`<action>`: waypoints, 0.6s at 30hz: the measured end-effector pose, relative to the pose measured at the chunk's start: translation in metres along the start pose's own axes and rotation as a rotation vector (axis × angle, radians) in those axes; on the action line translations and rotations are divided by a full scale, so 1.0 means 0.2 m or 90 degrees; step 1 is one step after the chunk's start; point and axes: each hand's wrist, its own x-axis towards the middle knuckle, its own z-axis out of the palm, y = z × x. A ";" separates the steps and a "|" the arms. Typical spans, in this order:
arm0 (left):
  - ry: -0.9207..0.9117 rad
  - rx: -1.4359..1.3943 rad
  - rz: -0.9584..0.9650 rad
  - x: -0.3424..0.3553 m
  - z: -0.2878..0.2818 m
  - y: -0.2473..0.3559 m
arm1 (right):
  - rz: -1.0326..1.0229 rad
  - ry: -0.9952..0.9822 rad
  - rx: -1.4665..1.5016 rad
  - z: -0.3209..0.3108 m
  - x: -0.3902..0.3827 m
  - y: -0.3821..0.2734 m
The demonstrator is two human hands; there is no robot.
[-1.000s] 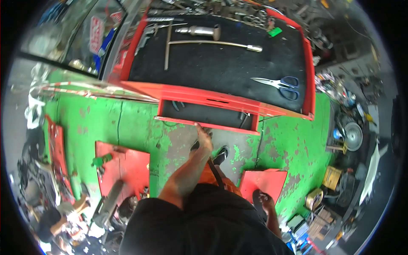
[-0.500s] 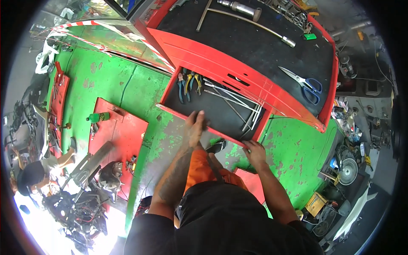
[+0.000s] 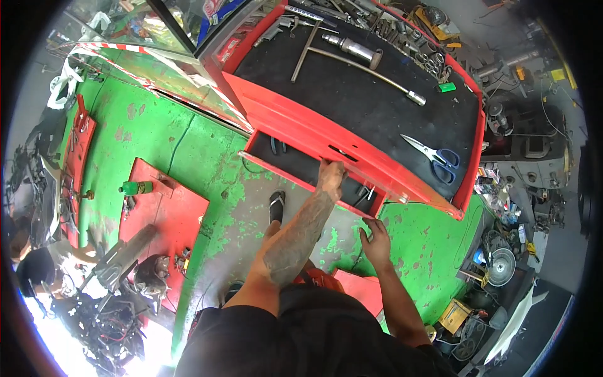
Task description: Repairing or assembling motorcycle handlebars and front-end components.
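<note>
A red tool drawer (image 3: 286,174) stands partly out of a red tool cabinet (image 3: 295,129). Its black-lined inside shows the handle ends of pliers (image 3: 276,146) at the left and metal rods (image 3: 363,193) at the right; the rest is hidden under the cabinet front. My left hand (image 3: 331,180) reaches over the drawer, its fingers curled against the cabinet front just below a dark slot; what they grip is hidden. My right hand (image 3: 375,244) hovers just off the drawer's near right corner, fingers apart, holding nothing.
On the cabinet's black top lie scissors (image 3: 433,158), a T-handle wrench (image 3: 358,70), an air gun (image 3: 273,31) and a green lighter (image 3: 446,87). A red floor plate (image 3: 166,210) with a green bottle (image 3: 135,188) is at the left. A person (image 3: 44,267) crouches beyond it.
The drawer has slid inward, covering most of its tools. My left hand has gone from the drawer's front edge up to the cabinet front; my right hand has let go of the edge.
</note>
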 end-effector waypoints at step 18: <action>-0.099 0.041 -0.113 -0.53 -0.73 0.06 | -0.320 -0.272 -0.077 0.41 0.85 -0.77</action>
